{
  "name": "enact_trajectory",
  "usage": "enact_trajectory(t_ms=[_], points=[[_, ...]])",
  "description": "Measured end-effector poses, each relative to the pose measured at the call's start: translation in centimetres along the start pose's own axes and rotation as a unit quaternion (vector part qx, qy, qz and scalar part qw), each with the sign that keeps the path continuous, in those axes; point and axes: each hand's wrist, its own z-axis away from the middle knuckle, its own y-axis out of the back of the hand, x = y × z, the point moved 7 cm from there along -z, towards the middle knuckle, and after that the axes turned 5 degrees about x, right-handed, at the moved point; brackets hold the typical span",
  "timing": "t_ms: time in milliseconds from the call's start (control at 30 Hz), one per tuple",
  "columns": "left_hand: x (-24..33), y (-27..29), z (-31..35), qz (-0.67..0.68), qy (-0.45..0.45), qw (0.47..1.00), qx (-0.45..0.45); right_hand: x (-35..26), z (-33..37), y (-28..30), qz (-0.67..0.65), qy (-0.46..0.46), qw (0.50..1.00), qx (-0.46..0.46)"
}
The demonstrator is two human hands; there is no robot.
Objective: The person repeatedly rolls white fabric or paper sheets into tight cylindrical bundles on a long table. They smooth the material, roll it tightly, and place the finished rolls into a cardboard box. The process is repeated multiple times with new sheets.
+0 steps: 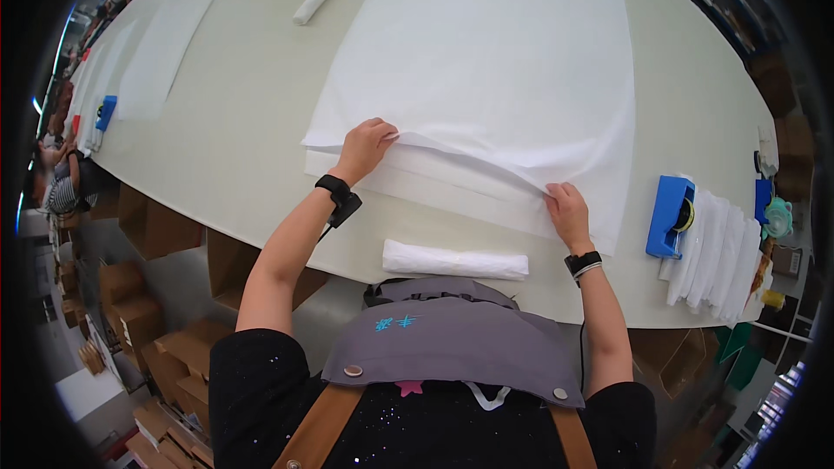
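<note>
Your grey apron (452, 343) lies nearest, by the worktop's (234, 130) near edge. Your left grip (365, 148) and right grip (569, 210) both pinch the lifted near edge of the white sheet (495, 61), whose long axis runs toward the worktop's far edge.

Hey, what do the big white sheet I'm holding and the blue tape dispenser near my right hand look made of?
White sheet: perhaps thin plastic film or nonwoven fabric, softly matte; its lifted edge bows and creases lightly. Blue tape dispenser: likely hard, smooth molded plastic, judging by its uniform colour and crisp, rigid outline.
</note>
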Motion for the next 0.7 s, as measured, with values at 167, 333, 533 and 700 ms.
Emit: enact_trajectory(t_ms=[167,333,533,700], points=[[3.0,0.4,0.8,-0.141,-0.255,0.955,0.053,-0.5,-1.2,0.1,0.086,0.076,0.992,0.043],[1.8,2.4,2.3,-0.101,-0.253,0.962,0.028,1.0,-0.1,2.2,-0.038,0.103,0.994,0.009],[-1.8,2.6,1.3,-0.035,-0.156,0.986,-0.058,3.8,-2.6,1.5,0.014,-0.094,0.987,-0.133],[-1.1,2.5,-1.1,-0.058,-0.197,0.977,-0.051,3.1,-4.9,2.6,0.121,-0.057,0.984,-0.120]])
